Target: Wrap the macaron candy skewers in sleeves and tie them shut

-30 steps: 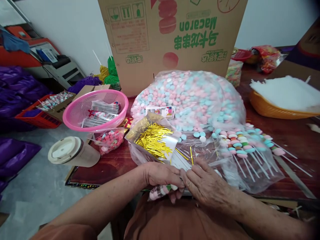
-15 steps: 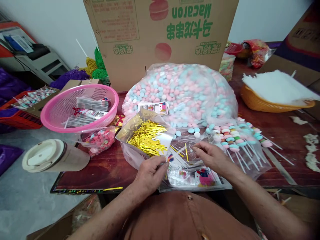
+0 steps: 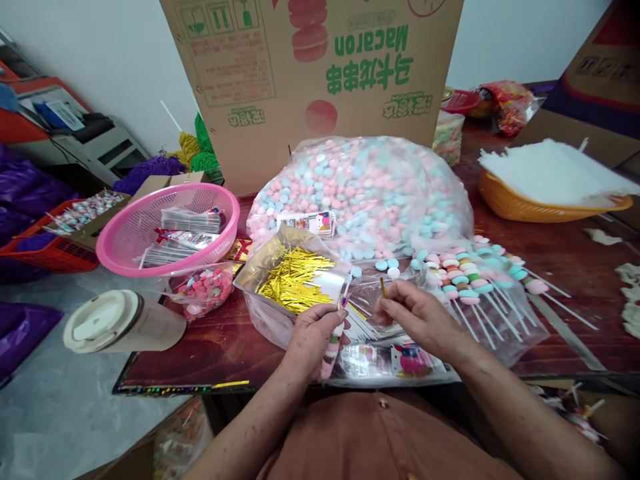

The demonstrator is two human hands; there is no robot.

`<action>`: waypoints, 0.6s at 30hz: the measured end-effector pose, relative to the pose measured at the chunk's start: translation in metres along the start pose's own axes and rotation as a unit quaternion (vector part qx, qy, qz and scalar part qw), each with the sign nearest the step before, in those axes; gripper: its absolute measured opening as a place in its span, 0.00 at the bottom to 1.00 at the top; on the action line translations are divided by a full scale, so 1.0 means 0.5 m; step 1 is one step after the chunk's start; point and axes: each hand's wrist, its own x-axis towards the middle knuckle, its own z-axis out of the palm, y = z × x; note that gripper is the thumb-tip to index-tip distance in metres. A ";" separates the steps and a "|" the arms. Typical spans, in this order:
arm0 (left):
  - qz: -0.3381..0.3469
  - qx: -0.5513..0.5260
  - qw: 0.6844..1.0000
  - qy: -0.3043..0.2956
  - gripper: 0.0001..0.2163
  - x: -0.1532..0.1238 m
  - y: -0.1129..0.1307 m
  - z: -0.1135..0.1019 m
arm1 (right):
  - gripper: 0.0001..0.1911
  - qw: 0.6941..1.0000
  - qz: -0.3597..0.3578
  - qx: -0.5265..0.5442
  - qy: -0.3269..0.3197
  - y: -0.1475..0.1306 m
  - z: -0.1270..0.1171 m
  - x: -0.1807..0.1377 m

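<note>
My left hand (image 3: 316,332) is closed around the neck of a bagged candy skewer (image 3: 330,348), whose pink, brown and pale pieces hang below the fingers. Pinched upright in my right hand (image 3: 417,319) is a gold twist tie (image 3: 383,287). More gold twist ties (image 3: 297,277) lie heaped in an open box (image 3: 273,297) lined with plastic, just beyond my left hand. White sticks (image 3: 361,325) lie between the hands. Printed clear wrappers (image 3: 380,360) are below them, near the table edge. Finished-looking candy skewers (image 3: 467,280) rest on plastic to the right of my right hand.
A big clear bag of pink and blue candies (image 3: 360,193) stands before a cardboard carton (image 3: 310,87). At left are a pink basket (image 3: 113,243) of wrappers, a bag of red candies (image 3: 205,290) and a lidded cup (image 3: 150,325). An orange basket (image 3: 535,208) holds white sticks.
My right hand has lifted the gold twist tie off the plastic. The candy skewer in my left hand has turned so its pieces now show below the fingers. The camera view has shifted slightly.
</note>
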 end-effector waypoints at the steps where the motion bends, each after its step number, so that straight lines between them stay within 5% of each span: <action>1: 0.003 0.007 1.000 -0.008 0.10 0.000 -0.001 0.006 | 0.08 0.998 -0.009 0.059 -0.016 -0.014 0.004 -0.008; 6: 0.001 0.037 0.999 -0.019 0.08 -0.005 -0.014 0.029 | 0.10 0.997 -0.026 0.074 -0.011 -0.042 0.047 -0.025; 14: 0.037 0.146 0.985 -0.081 0.12 -0.015 -0.027 0.008 | 0.17 0.958 0.148 0.234 -0.078 -0.018 0.066 -0.017; 18: 0.054 0.172 0.971 -0.156 0.14 -0.019 -0.032 -0.007 | 0.16 0.962 0.144 0.223 -0.057 -0.013 0.076 -0.020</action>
